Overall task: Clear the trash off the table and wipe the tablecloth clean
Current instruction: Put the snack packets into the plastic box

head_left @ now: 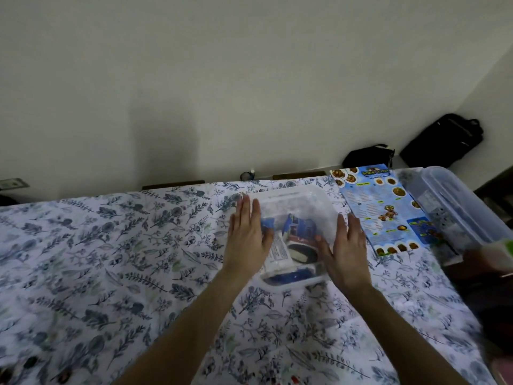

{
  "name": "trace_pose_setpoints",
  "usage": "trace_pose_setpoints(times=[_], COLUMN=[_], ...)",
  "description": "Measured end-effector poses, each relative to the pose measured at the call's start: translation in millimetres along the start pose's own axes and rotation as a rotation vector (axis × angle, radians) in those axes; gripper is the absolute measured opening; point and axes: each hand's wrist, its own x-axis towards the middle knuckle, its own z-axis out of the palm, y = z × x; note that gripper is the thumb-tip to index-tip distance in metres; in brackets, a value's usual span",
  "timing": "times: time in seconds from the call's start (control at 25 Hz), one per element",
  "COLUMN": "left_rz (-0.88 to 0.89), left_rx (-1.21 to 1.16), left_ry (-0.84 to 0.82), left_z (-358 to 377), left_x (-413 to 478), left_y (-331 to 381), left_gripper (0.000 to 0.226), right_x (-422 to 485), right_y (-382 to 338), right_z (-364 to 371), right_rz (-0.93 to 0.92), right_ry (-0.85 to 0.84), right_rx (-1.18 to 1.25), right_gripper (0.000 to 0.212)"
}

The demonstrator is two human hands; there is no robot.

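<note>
A clear plastic container (302, 207) stands on the leaf-patterned tablecloth (111, 245), near the table's far middle. Inside it lie blue and white packets and wrappers (294, 234). My left hand (245, 240) presses flat against the container's left side, fingers straight and pointing away from me. My right hand (348, 248) presses against its right side in the same way, thumb reaching across the front. Both palms clasp the container between them.
A blue food menu (383, 207) lies right of the container. A larger clear plastic bin (455, 207) sits at the table's right edge, with something green and white (499, 251) near it. Two black bags (441, 140) rest by the wall. Dark bits lie bottom left (30, 362).
</note>
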Motion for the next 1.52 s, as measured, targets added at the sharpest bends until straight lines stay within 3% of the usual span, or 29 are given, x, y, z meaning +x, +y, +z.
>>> trace_pose_setpoints(times=[0.08, 0.32, 0.68, 0.88, 1.0, 1.52], left_rz=[-0.003, -0.014, -0.005, 0.002, -0.002, -0.077], left_rx=[0.124, 0.178, 0.149, 0.096, 0.183, -0.002], left_ry=[-0.008, 0.071, 0.052, 0.041, 0.052, 0.078], left_z=[8.2, 30.1, 26.3, 13.1, 15.3, 15.3], left_x=[22.7, 21.8, 33.0, 63.0, 70.2, 64.7], left_y=[3.4, -3.6, -7.9, -5.2, -3.7, -4.8], left_gripper=[0.074, 0.08, 0.084, 0.068, 0.062, 0.056], right_x=[1.2, -10.3, -0.5, 19.0, 48.5, 55.2], right_y=[6.1, 6.1, 3.3, 4.8, 2.8, -4.9], right_z=[8.3, 15.9, 9.3, 2.0, 4.0, 8.7], right_rz=[-0.042, -0.077, -0.073, -0.041, -0.008, -0.016], right_ry=[-0.076, -0.067, -0.143, -0.133, -0.182, -0.138], right_rx=[-0.087, -0.215, -0.162, -0.065, -0.035, -0.025], right_gripper=[0.091, 0.088, 0.092, 0.074, 0.08, 0.082])
